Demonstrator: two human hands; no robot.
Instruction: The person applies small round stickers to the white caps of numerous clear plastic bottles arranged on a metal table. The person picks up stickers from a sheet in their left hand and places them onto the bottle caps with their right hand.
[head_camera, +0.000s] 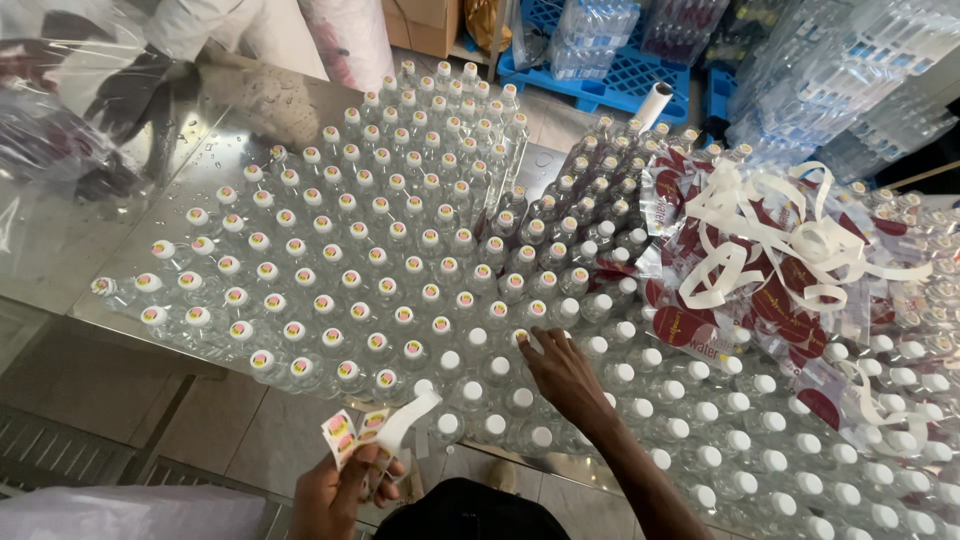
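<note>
While our left hand (335, 495) grips the sticker strip (375, 428), our right hand (562, 375), fingers spread, presses a bottle cap (522, 338) mid-table; we judge the neighbouring bare cap (500, 366) needs a sticker next.

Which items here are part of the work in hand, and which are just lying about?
In use: sticker strip in left hand; right hand on bottle caps; stickered bottles.

Lying about: used backing ribbon, blue pallet, wrapped bottle packs, cardboard box.
</note>
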